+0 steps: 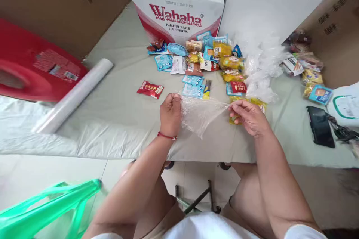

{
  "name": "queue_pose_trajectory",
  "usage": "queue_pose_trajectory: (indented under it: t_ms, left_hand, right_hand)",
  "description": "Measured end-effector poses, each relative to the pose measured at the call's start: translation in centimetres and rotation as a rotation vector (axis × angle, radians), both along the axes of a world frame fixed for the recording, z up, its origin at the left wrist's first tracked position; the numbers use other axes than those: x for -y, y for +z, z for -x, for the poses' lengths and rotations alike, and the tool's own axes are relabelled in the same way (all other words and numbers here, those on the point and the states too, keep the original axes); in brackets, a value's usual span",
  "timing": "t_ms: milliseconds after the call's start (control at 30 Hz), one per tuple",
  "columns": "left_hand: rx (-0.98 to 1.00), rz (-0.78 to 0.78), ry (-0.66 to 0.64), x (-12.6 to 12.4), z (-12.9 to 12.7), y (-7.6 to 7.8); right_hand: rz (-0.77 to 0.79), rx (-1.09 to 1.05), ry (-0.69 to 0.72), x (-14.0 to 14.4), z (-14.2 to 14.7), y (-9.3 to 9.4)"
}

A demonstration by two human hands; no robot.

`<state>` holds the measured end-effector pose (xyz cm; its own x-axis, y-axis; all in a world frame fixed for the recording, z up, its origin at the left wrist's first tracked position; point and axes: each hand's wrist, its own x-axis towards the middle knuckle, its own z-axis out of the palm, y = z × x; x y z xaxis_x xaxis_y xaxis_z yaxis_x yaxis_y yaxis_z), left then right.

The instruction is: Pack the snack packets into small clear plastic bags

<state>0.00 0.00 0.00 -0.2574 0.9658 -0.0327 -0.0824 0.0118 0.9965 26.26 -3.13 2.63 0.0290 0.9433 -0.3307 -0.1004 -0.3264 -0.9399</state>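
Note:
My left hand (170,115) and my right hand (249,117) each pinch one side of a clear plastic bag (200,114), stretching it between them above the front of the table. A red string sits on my left wrist. Just beyond the bag lie blue snack packets (193,85) and a yellow packet (206,89). Under my right hand shows a yellow snack packet (259,104). A red snack packet (150,89) lies alone to the left of my left hand.
A heap of mixed snack packets (202,58) lies before a Wahaha box (176,9). A pile of clear bags (262,69) lies right of it. A plastic film roll (74,95), red container (33,67), black phone (320,126), green bag (47,209).

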Motion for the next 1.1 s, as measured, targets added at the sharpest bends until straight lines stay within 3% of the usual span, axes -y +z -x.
queue_pose_trajectory:
  t_ms: [167,300,433,633,767,933,1000,1100]
  left_hand:
    - [0.163,0.086,-0.026,0.7,-0.6,0.8]
    - [0.169,0.055,0.03,0.5,0.0,1.0]
    - [0.167,0.074,0.115,0.0,1.3,0.8]
    - [0.089,0.095,0.112,0.3,2.6,0.5]
    - [-0.02,0.208,0.02,0.7,2.9,0.4]
    - [-0.101,0.324,-0.108,0.8,3.2,0.2]
    - [-0.085,0.348,-0.119,0.6,3.3,0.4]
    - [-0.023,0.351,-0.075,0.2,3.2,1.1]
  right_hand:
    - [0.109,-0.226,0.15,0.7,2.8,1.2]
    - [0.172,-0.135,0.207,0.5,4.1,0.8]
    - [0.144,-0.01,0.181,0.0,2.5,0.8]
    - [0.089,0.086,0.113,-0.1,-1.4,1.7]
    - [0.022,0.248,0.044,-0.3,-2.8,1.1]
    - [-0.063,0.567,0.091,-0.8,-3.8,-0.2]
    - [-0.206,0.792,-0.034,-1.0,-3.5,-0.3]
    - [-0.507,1.053,-0.369,-1.1,-1.3,0.0]
